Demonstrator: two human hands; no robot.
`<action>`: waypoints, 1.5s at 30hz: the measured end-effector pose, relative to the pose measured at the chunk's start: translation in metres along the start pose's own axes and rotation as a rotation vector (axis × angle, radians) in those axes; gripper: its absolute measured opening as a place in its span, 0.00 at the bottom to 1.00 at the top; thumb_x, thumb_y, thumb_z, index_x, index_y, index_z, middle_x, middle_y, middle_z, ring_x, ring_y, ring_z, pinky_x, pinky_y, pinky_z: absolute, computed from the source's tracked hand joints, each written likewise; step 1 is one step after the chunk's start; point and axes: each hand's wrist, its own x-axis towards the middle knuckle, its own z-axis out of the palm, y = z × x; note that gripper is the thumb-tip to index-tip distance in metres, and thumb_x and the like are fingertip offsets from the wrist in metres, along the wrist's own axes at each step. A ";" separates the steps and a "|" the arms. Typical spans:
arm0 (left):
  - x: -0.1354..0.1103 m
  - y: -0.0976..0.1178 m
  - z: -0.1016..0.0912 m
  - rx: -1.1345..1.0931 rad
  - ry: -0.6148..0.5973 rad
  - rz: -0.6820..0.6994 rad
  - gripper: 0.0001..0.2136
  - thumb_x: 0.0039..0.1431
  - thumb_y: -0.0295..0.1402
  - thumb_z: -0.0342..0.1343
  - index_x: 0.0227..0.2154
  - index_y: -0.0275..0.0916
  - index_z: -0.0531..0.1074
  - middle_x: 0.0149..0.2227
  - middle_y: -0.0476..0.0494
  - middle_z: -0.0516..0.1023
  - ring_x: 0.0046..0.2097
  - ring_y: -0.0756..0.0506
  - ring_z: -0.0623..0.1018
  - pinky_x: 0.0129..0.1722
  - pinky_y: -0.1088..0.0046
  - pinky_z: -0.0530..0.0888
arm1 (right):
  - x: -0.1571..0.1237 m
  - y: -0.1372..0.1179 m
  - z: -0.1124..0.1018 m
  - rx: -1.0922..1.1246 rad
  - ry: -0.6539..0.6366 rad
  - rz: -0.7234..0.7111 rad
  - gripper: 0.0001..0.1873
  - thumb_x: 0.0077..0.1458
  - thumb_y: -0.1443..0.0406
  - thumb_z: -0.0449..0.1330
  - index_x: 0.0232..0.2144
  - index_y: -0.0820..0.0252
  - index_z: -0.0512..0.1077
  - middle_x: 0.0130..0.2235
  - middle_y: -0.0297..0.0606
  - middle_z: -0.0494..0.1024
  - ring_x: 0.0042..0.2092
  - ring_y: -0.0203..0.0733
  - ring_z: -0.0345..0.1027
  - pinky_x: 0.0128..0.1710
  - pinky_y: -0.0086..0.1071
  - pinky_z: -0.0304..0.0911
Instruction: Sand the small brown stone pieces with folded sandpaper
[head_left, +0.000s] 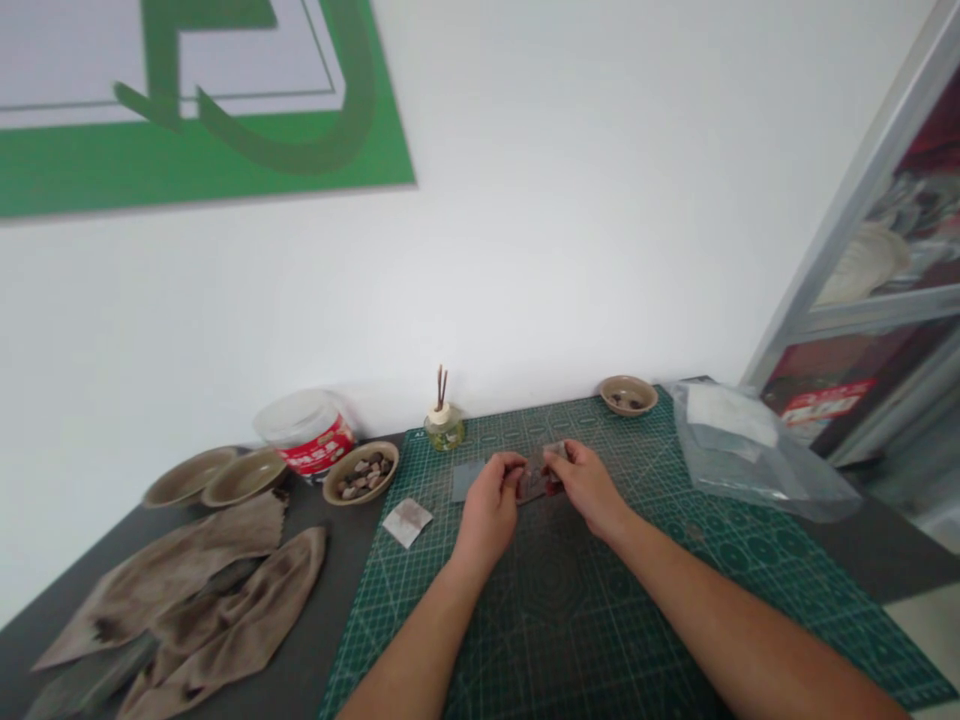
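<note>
My left hand [487, 508] is closed in a pinch over the green cutting mat [420, 610]; what its fingertips hold is too small to make out. Just to its right, my right hand [589, 485] pinches a small greyish square piece [553, 450], perhaps paper or sandpaper. Below and between the fingertips lies a dark brown-grey sheet [532, 484], partly hidden by the hands. A blue-grey sheet [465, 480] rests flat beside my left hand. Farther left is a white square [407, 522] with a brownish smudge.
A bowl of stones [361, 474], a clear tub with a red label [307, 440], two shallow bowls [187, 478] and brown cloths [225, 610] lie left. A reed diffuser [444, 425] and small bowl [628, 395] stand behind. A plastic bag [750, 450] lies right.
</note>
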 end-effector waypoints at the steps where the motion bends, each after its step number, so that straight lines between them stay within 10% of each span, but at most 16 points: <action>1: 0.001 -0.001 -0.002 -0.016 0.001 -0.009 0.09 0.63 0.28 0.48 0.40 0.40 0.72 0.33 0.47 0.75 0.33 0.47 0.73 0.35 0.73 0.69 | 0.000 0.000 0.000 -0.002 -0.003 0.003 0.09 0.54 0.59 0.59 0.32 0.59 0.68 0.27 0.34 0.75 0.24 0.37 0.69 0.23 0.29 0.66; 7: 0.005 -0.005 -0.004 -0.292 0.023 -0.197 0.08 0.59 0.31 0.54 0.37 0.40 0.77 0.30 0.48 0.75 0.32 0.48 0.75 0.36 0.72 0.71 | -0.002 0.002 0.002 -0.055 0.023 0.016 0.27 0.48 0.61 0.65 0.48 0.56 0.60 0.26 0.28 0.74 0.18 0.35 0.64 0.16 0.27 0.61; 11: 0.005 -0.006 0.001 -0.400 0.032 -0.264 0.10 0.58 0.36 0.56 0.41 0.38 0.73 0.34 0.46 0.78 0.33 0.46 0.79 0.36 0.70 0.74 | -0.002 -0.001 0.000 -0.141 0.042 0.000 0.18 0.52 0.60 0.61 0.44 0.56 0.62 0.24 0.27 0.72 0.17 0.35 0.64 0.16 0.27 0.60; 17: 0.006 -0.005 0.002 -0.469 0.037 -0.279 0.11 0.51 0.35 0.63 0.37 0.37 0.73 0.32 0.46 0.79 0.34 0.46 0.79 0.36 0.72 0.74 | -0.001 -0.007 -0.006 -0.306 0.076 -0.196 0.10 0.51 0.59 0.62 0.33 0.60 0.73 0.31 0.35 0.76 0.32 0.40 0.71 0.33 0.31 0.66; 26: 0.007 0.002 0.000 -0.440 0.042 -0.308 0.13 0.48 0.34 0.64 0.37 0.36 0.78 0.36 0.42 0.82 0.37 0.45 0.80 0.38 0.71 0.74 | -0.005 -0.009 -0.009 -0.344 0.004 -0.257 0.27 0.55 0.55 0.62 0.55 0.57 0.68 0.44 0.42 0.79 0.46 0.47 0.73 0.49 0.41 0.65; 33: 0.005 0.003 -0.002 -0.416 0.031 -0.287 0.08 0.47 0.32 0.64 0.31 0.35 0.76 0.29 0.48 0.79 0.31 0.49 0.77 0.31 0.76 0.71 | -0.008 -0.013 -0.006 -0.248 -0.102 -0.240 0.11 0.51 0.59 0.65 0.36 0.58 0.74 0.35 0.37 0.81 0.36 0.44 0.75 0.39 0.35 0.67; 45: 0.006 0.006 -0.003 -0.339 0.057 -0.277 0.09 0.48 0.35 0.64 0.29 0.35 0.75 0.28 0.48 0.79 0.30 0.48 0.76 0.31 0.75 0.70 | -0.016 -0.029 -0.007 -0.417 -0.060 -0.483 0.04 0.50 0.65 0.66 0.32 0.54 0.79 0.55 0.39 0.74 0.55 0.49 0.67 0.57 0.43 0.60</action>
